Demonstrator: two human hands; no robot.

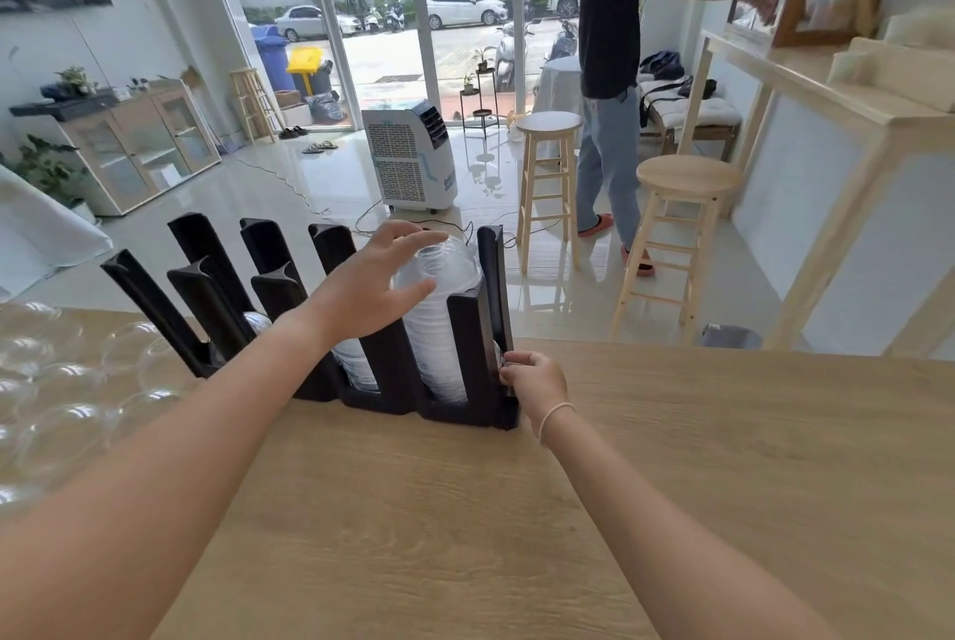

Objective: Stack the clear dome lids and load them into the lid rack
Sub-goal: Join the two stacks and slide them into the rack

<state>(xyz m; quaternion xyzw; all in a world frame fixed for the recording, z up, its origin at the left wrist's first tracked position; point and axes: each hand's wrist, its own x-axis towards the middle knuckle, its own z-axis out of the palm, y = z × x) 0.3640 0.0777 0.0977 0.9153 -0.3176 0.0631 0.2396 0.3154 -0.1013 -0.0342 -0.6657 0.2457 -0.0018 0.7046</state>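
Head view, nearest first: I see both forearms reaching across the wooden desk (465, 510). My right hand (535, 383) sits at the near right corner of the black rack (467, 329), its fingers (517, 360) curled and gripping that corner post. My left hand (369, 285) is farther out and higher, fingers spread wide and nearly straight, the thumb resting against the tall stack of lids (439, 308) that stands in the rightmost slot; whether the other fingertips touch it I cannot tell. A shorter stack (354, 363) sits in the next slot to the left. Loose lids (67, 391) lie scattered on the desk's left side. Beyond the desk stand two wooden stools (677, 231) and a person (615, 71).
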